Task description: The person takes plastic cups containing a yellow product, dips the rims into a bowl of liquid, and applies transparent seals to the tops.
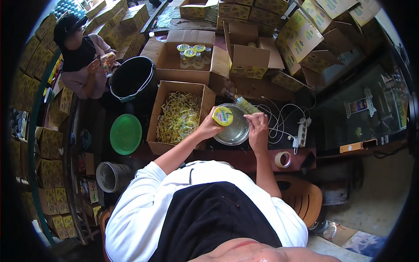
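Note:
My left hand is closed around a container with a round yellow printed top, tilted toward me. It is held over the left rim of a round, shiny basin. At the basin's right rim my right hand has its fingers drawn together, pointing toward the container. Whatever those fingers pinch is too small to make out. Just beyond the basin lies a ribbed yellow-green stack. A carton beside my left hand holds many small yellow pieces, with a clear yellow-marked packet on top.
A black bucket and a green plastic basin stand at the left. Behind, an open carton holds several yellow-topped containers. White cables, a power strip and a tape roll lie right. Another person handles a container.

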The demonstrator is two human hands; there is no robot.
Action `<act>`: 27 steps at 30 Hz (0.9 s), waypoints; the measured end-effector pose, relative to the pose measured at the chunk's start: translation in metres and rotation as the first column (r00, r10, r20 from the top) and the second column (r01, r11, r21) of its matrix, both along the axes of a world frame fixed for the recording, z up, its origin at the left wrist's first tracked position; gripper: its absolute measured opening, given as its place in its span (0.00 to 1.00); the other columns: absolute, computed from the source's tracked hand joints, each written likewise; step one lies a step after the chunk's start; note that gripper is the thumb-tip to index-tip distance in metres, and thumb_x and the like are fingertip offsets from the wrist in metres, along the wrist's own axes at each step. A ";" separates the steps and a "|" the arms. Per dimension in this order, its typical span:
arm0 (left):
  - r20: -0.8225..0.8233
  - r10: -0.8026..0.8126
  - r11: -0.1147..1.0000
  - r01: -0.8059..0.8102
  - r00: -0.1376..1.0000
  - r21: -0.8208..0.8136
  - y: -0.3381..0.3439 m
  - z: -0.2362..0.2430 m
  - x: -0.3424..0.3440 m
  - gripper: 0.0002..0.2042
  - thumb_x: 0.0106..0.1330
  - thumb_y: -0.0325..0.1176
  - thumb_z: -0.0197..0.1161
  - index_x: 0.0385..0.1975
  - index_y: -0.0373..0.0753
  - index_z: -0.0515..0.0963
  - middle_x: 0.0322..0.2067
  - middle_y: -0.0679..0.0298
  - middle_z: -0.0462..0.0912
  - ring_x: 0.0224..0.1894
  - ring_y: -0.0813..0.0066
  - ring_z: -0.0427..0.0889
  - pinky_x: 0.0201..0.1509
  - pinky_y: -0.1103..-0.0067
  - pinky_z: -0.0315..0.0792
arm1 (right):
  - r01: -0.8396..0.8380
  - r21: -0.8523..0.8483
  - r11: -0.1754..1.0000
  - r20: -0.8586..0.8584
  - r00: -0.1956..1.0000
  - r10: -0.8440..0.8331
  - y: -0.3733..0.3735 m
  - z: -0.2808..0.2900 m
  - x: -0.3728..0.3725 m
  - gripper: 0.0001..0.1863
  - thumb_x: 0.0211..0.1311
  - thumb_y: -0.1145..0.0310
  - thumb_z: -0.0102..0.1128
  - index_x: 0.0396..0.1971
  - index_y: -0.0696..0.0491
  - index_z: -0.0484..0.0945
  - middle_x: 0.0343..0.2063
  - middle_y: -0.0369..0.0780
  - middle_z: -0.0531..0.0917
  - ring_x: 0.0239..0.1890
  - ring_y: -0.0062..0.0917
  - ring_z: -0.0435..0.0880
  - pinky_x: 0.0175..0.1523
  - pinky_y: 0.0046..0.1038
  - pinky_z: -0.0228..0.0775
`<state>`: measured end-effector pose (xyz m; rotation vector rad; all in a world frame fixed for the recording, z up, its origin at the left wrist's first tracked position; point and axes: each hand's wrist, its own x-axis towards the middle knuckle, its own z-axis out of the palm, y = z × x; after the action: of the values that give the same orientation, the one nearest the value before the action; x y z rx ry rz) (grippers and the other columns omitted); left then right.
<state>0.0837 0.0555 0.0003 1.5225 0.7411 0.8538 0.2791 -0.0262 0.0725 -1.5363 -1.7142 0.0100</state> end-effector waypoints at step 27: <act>0.012 0.033 0.998 -0.033 0.999 0.053 0.001 -0.003 0.022 0.35 0.49 0.17 0.64 0.58 0.40 0.57 0.49 0.60 0.72 0.56 0.74 0.71 0.62 0.77 0.65 | -0.118 -0.078 0.990 0.357 0.924 0.138 0.022 0.032 0.018 0.09 0.51 0.75 0.56 0.33 0.53 0.82 0.33 0.37 0.76 0.42 0.30 0.75 0.49 0.32 0.67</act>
<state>0.1056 0.0560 -0.0029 1.5556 0.7424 0.9121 0.2971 -0.0042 0.1044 -1.5324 -2.1197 -0.1708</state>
